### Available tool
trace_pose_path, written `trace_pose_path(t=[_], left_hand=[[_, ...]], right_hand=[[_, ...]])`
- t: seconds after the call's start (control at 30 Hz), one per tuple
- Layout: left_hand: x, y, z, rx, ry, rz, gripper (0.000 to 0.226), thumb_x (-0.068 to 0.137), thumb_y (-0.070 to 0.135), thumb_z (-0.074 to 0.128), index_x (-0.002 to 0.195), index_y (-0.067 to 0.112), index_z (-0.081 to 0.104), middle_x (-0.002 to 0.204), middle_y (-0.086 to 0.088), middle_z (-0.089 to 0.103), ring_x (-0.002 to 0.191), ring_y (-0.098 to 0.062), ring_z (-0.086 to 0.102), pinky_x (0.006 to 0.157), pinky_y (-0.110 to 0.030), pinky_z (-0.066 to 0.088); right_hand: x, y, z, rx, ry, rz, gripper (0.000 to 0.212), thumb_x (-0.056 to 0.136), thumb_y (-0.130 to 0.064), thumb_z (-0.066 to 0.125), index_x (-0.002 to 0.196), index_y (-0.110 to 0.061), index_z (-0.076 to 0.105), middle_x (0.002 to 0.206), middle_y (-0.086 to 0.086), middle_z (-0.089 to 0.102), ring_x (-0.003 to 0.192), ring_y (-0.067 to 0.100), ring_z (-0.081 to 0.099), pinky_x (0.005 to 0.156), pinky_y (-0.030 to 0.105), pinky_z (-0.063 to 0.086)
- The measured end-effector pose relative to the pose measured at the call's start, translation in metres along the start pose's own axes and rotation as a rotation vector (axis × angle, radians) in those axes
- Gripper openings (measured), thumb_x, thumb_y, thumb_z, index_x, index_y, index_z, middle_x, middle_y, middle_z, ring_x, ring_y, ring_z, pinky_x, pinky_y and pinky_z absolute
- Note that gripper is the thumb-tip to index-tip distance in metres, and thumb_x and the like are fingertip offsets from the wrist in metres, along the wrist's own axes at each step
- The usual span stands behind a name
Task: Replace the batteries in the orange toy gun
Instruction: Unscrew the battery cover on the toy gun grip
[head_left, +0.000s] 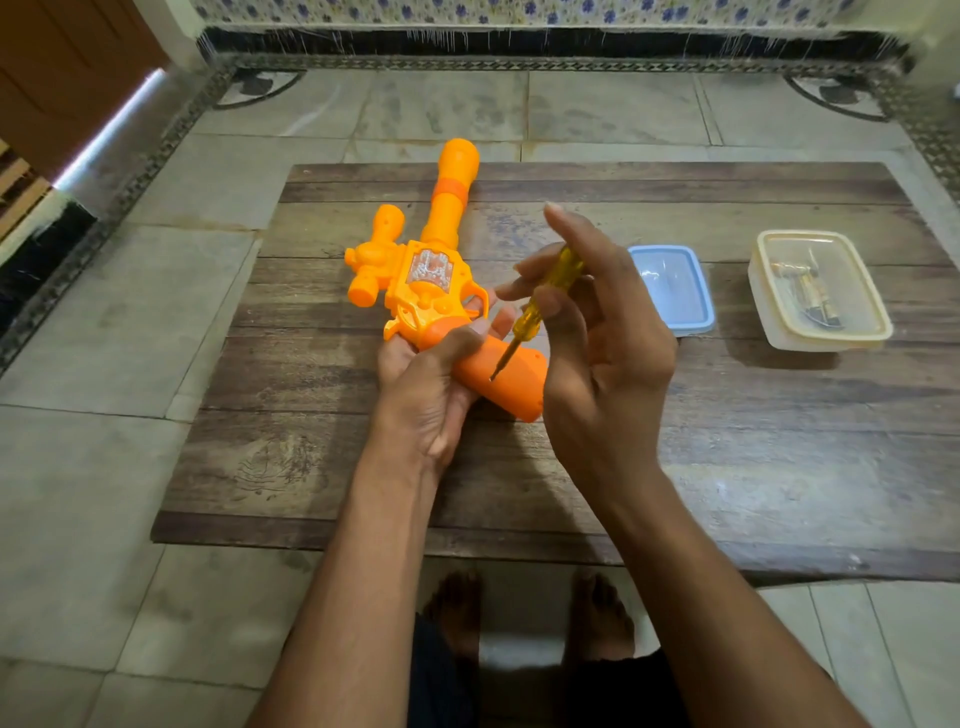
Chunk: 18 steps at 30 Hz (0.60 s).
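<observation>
Screwdriver (540, 306) tip on toy gun (431, 291) grip.
Right hand (602, 332) pinches screwdriver, shaft slanting down-left; left hand (431, 384) grips gun.

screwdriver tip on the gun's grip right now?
Yes, the right hand holds the yellow screwdriver with its tip down on the toy gun grip, which the left hand steadies.

Dim, warm indoor light, fairly even. A bright strip of daylight glares at the far left beside the door (62, 78). Soft shadows fall on the counter (727, 467) under the hands and to the near side of the tub (821, 291). A pale sheen lies on the counter's near right. Wide-angle bending curves the floor (78, 467) edges; corners look soft, the feet blurred
</observation>
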<state>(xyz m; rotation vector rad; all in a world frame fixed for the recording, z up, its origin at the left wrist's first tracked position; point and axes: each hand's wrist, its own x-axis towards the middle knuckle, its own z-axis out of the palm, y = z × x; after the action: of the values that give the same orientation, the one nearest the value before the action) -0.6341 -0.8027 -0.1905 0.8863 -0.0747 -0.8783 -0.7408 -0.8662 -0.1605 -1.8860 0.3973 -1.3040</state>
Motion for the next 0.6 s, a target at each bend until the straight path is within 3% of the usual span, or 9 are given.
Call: trace_pose_path(t=[0.17, 0.3, 0.4, 0.5, 0.6], left_hand=[[0.0001, -0.0003, -0.0002, -0.019, 0.016, 0.000, 0.061, 0.088, -0.020, 0.056, 0.144, 0.000, 0.046, 0.120, -0.022, 0.069, 0.092, -0.027, 0.077, 0.075, -0.043, 0.063], [-0.0005, -0.0005, -0.0027, -0.041, -0.021, 0.016, 0.062, 0.087, -0.018, 0.060, 0.145, 0.001, 0.046, 0.128, -0.024, 0.067, 0.105, -0.033, 0.074, 0.094, -0.053, 0.058], [0.0000, 0.0005, -0.0023, -0.031, -0.011, 0.002, 0.058, 0.089, -0.017, 0.056, 0.144, 0.001, 0.048, 0.126, -0.023, 0.068, 0.100, -0.031, 0.075, 0.087, -0.049, 0.061], [0.0009, -0.0001, -0.0022, -0.027, -0.023, 0.005, 0.061, 0.088, -0.017, 0.057, 0.146, -0.002, 0.045, 0.130, -0.027, 0.066, 0.103, -0.034, 0.074, 0.084, -0.049, 0.062], [0.0010, -0.0006, -0.0029, -0.024, -0.009, 0.009, 0.063, 0.086, -0.018, 0.058, 0.146, -0.004, 0.044, 0.118, -0.021, 0.072, 0.097, -0.027, 0.076, 0.078, -0.041, 0.062]], right_hand=[[-0.0028, -0.0006, 0.0007, 0.107, -0.029, 0.073, 0.029, 0.102, 0.009, 0.046, 0.130, 0.007, 0.053, 0.115, 0.016, 0.065, 0.101, 0.030, 0.071, 0.086, 0.056, 0.056], [0.0036, -0.0017, 0.0017, -0.035, 0.015, 0.020, 0.027, 0.099, -0.001, 0.066, 0.125, 0.003, 0.064, 0.111, 0.016, 0.055, 0.094, 0.029, 0.066, 0.078, 0.039, 0.059], [0.0039, -0.0022, 0.0022, -0.055, 0.047, -0.006, 0.033, 0.097, 0.008, 0.064, 0.130, 0.005, 0.062, 0.104, 0.020, 0.057, 0.091, 0.030, 0.066, 0.080, 0.032, 0.058], [0.0005, -0.0035, 0.0022, 0.091, 0.017, 0.060, 0.038, 0.097, 0.015, 0.055, 0.134, 0.008, 0.052, 0.110, 0.021, 0.063, 0.096, 0.030, 0.072, 0.086, 0.042, 0.059], [-0.0003, -0.0046, 0.0008, 0.068, -0.020, 0.044, 0.028, 0.097, 0.009, 0.058, 0.126, 0.006, 0.057, 0.113, 0.016, 0.066, 0.100, 0.034, 0.071, 0.082, 0.050, 0.058]])
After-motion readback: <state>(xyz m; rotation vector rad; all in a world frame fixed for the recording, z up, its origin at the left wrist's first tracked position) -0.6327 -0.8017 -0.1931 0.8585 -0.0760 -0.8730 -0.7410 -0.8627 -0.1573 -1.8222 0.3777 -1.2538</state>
